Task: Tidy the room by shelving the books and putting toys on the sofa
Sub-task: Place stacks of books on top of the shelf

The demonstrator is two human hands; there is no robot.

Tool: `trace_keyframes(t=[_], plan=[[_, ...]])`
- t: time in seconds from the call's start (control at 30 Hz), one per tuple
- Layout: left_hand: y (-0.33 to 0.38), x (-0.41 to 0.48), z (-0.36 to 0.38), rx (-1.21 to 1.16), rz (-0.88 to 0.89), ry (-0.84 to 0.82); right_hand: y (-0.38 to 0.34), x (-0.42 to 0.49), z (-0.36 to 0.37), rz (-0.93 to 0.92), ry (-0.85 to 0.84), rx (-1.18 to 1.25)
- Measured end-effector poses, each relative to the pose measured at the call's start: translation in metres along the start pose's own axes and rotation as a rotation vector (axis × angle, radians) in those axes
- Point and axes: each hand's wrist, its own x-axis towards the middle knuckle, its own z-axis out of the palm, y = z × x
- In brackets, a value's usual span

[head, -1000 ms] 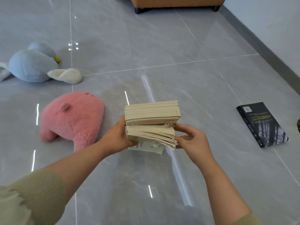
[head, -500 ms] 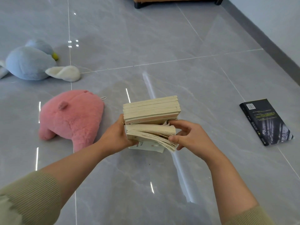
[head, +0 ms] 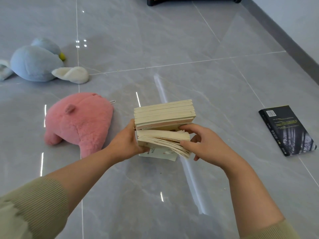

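A stack of cream-paged books (head: 164, 114) is held above the grey floor at the middle of the view, page edges facing me. My left hand (head: 127, 140) grips the stack's left side. My right hand (head: 203, 144) pinches the fanned pages of the nearest book (head: 162, 140), thumb below and fingers over the top. A black book (head: 287, 130) lies flat on the floor at the right. A pink plush pig (head: 77, 123) lies on the floor left of the stack, and a blue and white plush toy (head: 36, 63) lies farther back left.
Grey glossy tiles (head: 155, 40) cover the floor. A piece of furniture on black feet (head: 189, 0) stands at the top edge. A wall with a dark skirting (head: 284, 31) runs along the right.
My right hand has closed in on the nearest book's fanned pages, going from fingertips at its edge to a pinch around it. The view has tilted down slightly.
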Motion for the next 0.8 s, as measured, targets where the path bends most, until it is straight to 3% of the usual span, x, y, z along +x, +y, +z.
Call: trace_keyframes(t=[0.1, 0.27, 0.6, 0.7, 0.8], plan=[[0.000, 0.000, -0.001, -0.001, -0.002, -0.008, 0.000, -0.001, 0.001, 0.001, 0.038, 0.023], [0.003, -0.001, -0.001, -0.012, 0.005, -0.014, -0.007, -0.001, -0.004, 0.037, -0.098, 0.112], [0.004, -0.001, -0.002, 0.015, 0.005, -0.011, -0.011, -0.004, 0.005, 0.052, -0.048, 0.040], [0.005, -0.002, -0.002, 0.014, 0.001, -0.015, -0.012, -0.004, 0.005, 0.042, -0.014, -0.061], [0.005, -0.002, -0.002, 0.011, -0.014, -0.016, -0.015, -0.001, 0.007, -0.031, 0.077, -0.361]])
